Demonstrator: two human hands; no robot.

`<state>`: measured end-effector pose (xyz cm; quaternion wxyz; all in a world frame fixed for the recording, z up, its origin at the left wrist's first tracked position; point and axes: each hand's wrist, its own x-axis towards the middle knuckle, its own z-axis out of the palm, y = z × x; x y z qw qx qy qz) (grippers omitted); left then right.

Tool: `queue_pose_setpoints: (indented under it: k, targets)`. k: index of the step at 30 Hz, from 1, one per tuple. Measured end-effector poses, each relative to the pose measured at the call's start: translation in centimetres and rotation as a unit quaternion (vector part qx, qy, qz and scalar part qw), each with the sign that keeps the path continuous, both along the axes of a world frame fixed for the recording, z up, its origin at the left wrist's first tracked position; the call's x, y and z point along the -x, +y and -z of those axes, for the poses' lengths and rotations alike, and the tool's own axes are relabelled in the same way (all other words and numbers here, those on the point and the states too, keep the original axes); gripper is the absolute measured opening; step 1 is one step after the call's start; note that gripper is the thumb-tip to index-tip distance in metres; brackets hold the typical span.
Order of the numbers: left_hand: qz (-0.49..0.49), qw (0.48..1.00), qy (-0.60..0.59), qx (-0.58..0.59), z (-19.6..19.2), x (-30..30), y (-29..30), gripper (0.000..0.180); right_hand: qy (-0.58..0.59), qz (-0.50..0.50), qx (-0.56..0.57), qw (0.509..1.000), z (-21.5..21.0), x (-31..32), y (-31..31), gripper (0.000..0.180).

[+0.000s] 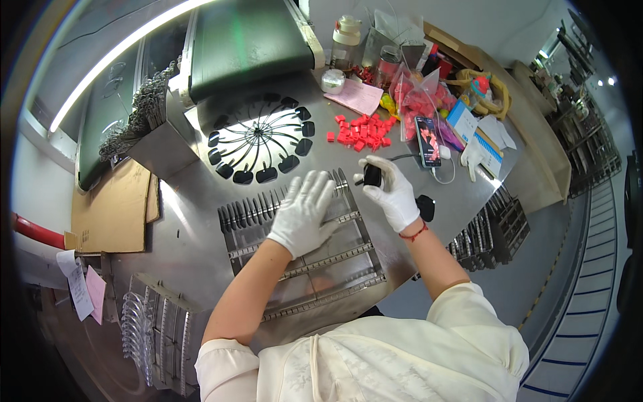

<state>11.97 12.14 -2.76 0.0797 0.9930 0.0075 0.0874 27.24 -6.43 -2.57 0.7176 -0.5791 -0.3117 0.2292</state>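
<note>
The left hand (pixel 301 218), in a white glove, conceals part of a slotted silver metal rack (pixel 341 256) and of its row of dark flat pieces (pixel 249 209). The right hand (pixel 395 194), likewise gloved, covers part of a small black object (pixel 372 175); full shape undetermined. The green conveyor belt (pixel 251 50) is cut off by the upper edge, the cream short-sleeved garment (pixel 388 355) by the lower. One dark speck (pixel 177 234) on the grey metal counter (pixel 194 248) is too small to identify.
</note>
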Motion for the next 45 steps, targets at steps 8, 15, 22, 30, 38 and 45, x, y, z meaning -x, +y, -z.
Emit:
queue_pose_setpoints:
  k: [8,15,22,30,38,45]
  targets:
    - [-0.139,0.982,-0.125,-0.015,-1.3,9.7,5.6,0.084,0.072,-0.036,-0.019,0.997,-0.9,5.1,-2.2,0.072]
    - [-0.326,0.903,-0.258,0.107,0.7,20.8,7.0,0.058,0.097,-0.183,0.014,0.978,-1.0,12.4,3.2,0.065]
    - [-0.400,0.848,-0.281,0.206,2.2,27.6,4.9,0.049,-0.286,-0.174,0.085,0.938,1.6,18.0,12.2,0.048]
    - [-0.388,0.818,-0.334,0.261,1.3,29.3,5.3,0.047,-0.403,-0.156,0.131,0.892,2.5,20.2,15.7,0.040]
    - [-0.394,0.715,-0.398,0.418,1.1,28.7,8.5,0.043,-0.524,-0.144,0.188,0.818,0.5,19.2,14.7,0.045]
    - [-0.411,0.687,-0.438,0.408,-2.8,23.4,20.8,0.031,-0.649,-0.165,0.253,0.698,-2.5,20.3,13.9,0.057]
